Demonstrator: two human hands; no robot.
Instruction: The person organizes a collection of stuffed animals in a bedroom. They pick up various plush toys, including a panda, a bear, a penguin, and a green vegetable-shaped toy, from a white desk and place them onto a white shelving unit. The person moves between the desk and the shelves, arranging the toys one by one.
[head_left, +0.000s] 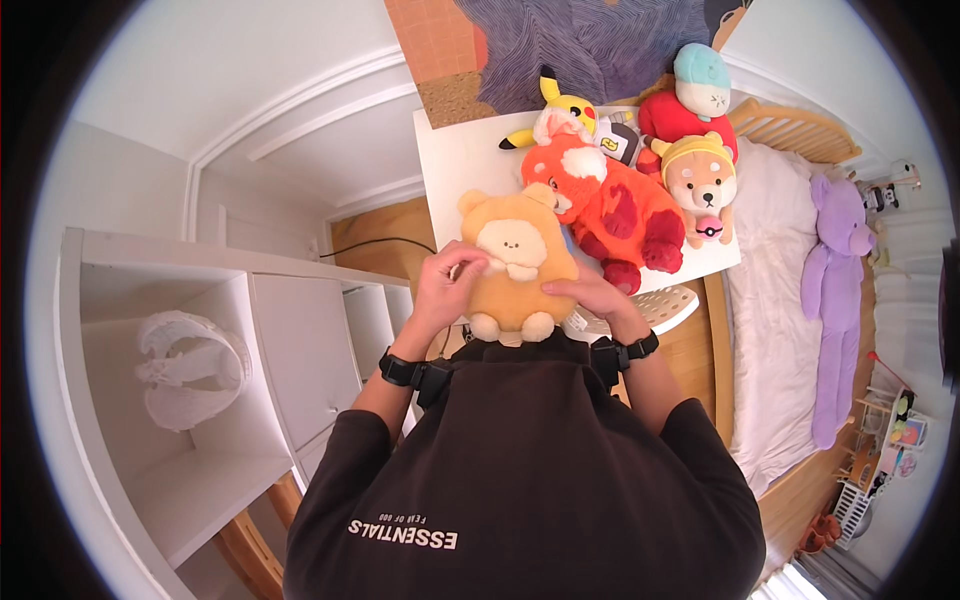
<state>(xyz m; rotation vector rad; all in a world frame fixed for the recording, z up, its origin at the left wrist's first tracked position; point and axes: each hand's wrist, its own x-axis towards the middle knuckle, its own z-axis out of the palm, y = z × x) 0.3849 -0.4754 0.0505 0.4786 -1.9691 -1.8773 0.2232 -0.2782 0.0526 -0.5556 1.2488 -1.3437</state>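
Observation:
In front of my chest is a tan plush bear (501, 300) with a cream face and cream feet, tilted toward me. My right hand (596, 294) grips its lower right side, the thumb lying on the belly and the other fingers hidden behind. At the cream face's left edge, my left hand (452, 281) pinches the plush between thumb and fingertips. A red-orange plush animal (611, 199) lies just beyond the bear on a white table (469, 161). Behind it are a yellow plush Pikachu (574, 112) and a Shiba plush dog (701, 180) in a yellow hood, holding a pink ball.
A red plush with a cream-and-teal head (703, 79) sits at the table's far right. To the right, a bed (772, 315) bears a long purple teddy bear (836, 285). A white cube shelf (165, 259) stands at left. A perforated white chair (675, 307) is under the table edge.

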